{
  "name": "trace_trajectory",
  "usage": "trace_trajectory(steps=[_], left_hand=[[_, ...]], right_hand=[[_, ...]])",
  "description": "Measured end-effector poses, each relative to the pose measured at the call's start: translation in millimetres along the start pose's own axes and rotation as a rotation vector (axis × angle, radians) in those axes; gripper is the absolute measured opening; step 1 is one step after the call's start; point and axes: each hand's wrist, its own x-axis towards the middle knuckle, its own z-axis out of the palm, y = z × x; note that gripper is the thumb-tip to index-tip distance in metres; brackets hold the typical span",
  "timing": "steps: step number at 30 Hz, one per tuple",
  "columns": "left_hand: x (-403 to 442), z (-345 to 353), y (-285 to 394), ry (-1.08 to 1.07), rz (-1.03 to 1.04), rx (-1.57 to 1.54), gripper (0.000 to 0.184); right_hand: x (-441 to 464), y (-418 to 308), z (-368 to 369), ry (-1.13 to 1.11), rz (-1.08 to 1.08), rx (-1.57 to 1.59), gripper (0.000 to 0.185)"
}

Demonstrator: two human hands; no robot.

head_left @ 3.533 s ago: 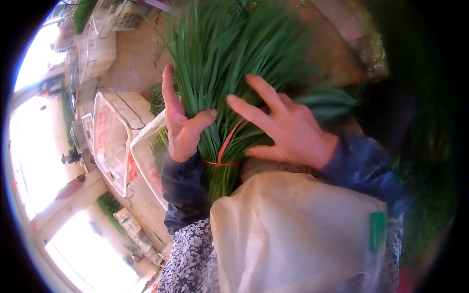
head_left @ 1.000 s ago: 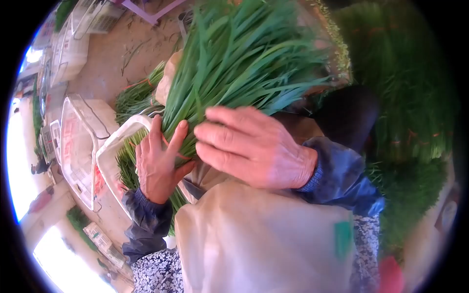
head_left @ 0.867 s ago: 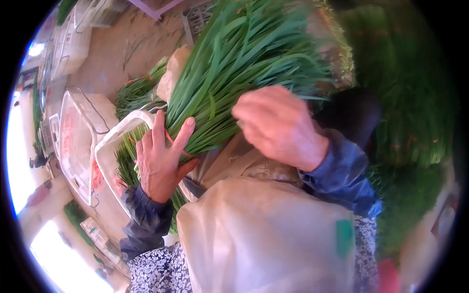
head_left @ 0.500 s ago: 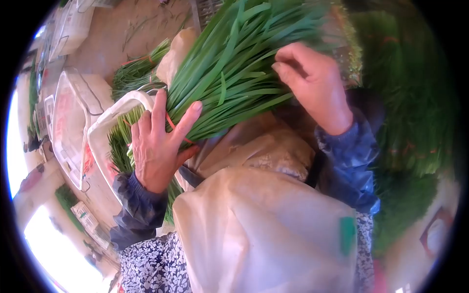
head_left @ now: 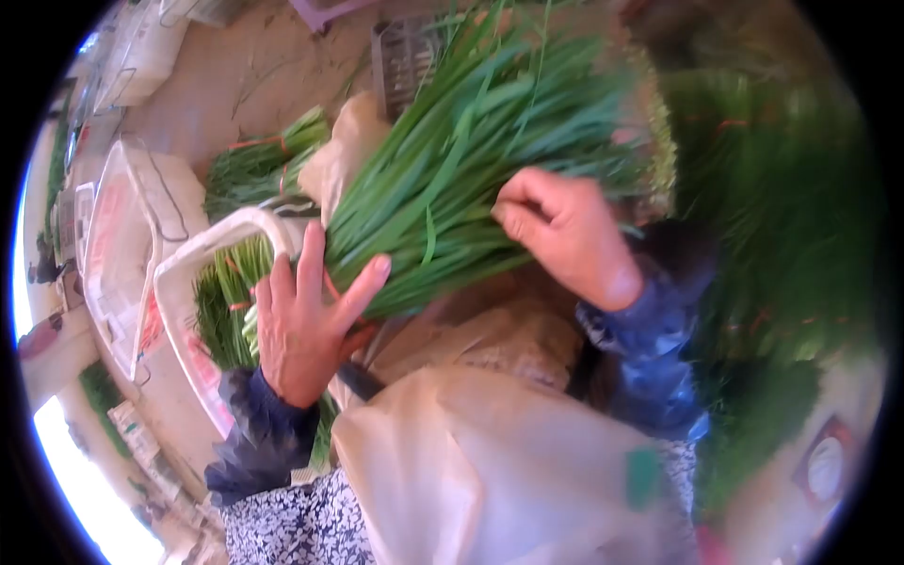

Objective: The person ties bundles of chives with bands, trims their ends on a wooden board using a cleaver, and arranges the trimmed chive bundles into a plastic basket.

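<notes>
Floor (head_left: pixel 226 108), brown, strewn with loose green scraps; brightness at lower left, blur along the right.

Item: bundle of long green leaves (head_left: pixel 461 174), one, lying across the front of the person, above the apron (head_left: pixel 499 461). Long axis slanting from the left hand (head_left: pixel 301 325) forward and to the right; stem end narrow and near, leaf end fanned wide and far.

Item: red band (head_left: pixel 330 285), at the stem end, partly covered by the left hand.

Item: left hand, nearer the stem end, back uppermost. Fingers straight and spread over the stems, two of them forming a wide V about the band; thumb along the near edge. Touching the bundle; whether the grip closes underneath cannot be told. From here the bundle runs out forward and rightward.

Item: right hand (head_left: pixel 570 235), at the near right edge of the bundle, about midway along, nearer the fanned leaves than the other hand. Fingers curled, forefinger and thumb tips almost together against the leaves; whether this grip has a leaf pinched cannot be told. From here the bulk lies leftward and forward, the axis crossing ahead of the fingertips.

Surroundings: white basket (head_left: pixel 168 292) just beside the left hand, banded greens inside; second basket (head_left: pixel 118 254) beyond it; tied bunch (head_left: pixel 268 165) past the handle; grey crate (head_left: pixel 400 66) behind the leaves; heaped greens (head_left: pixel 772 207) at right.
</notes>
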Motion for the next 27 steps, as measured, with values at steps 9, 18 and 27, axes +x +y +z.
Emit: trace_trajectory(steps=[9, 18, 27], left_hand=[[-5, 9, 3, 0.034, -0.007, 0.009, 0.093], [-7, 14, 2, 0.095, 0.042, 0.116, 0.058], [-15, 14, -9, 0.169, 0.075, 0.053, 0.096]], right_hand=[[-5, 25, 1, 0.109, -0.048, -0.104, 0.011], [22, -17, -50, 0.53, -0.305, -0.467, 0.022], [32, 9, -108, 0.097, 0.112, -1.312, 0.03]])
